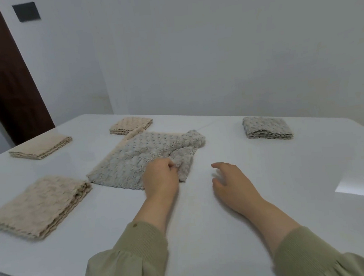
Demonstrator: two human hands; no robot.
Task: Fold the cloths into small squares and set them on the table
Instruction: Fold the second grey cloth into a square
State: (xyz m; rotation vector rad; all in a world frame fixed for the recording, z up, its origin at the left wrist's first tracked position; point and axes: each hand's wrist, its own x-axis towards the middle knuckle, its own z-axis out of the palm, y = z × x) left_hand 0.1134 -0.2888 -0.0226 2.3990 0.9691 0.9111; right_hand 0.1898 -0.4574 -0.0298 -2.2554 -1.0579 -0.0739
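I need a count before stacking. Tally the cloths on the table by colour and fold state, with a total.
Beige folded cloths: 3
Grey folded cloth: 1
Grey unfolded cloth, pinched by the left hand: 1
Total: 5
A beige edge under the unfolded one might be another cloth; cannot tell.

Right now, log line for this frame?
left hand: pinches unfolded grey bobbled cloth | right hand: open, empty | done: three folded beige cloths, one folded grey cloth

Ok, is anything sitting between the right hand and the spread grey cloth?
Nothing visible. Only bare table separates the right hand from the spread grey cloth, whose near corner the left hand pinches.
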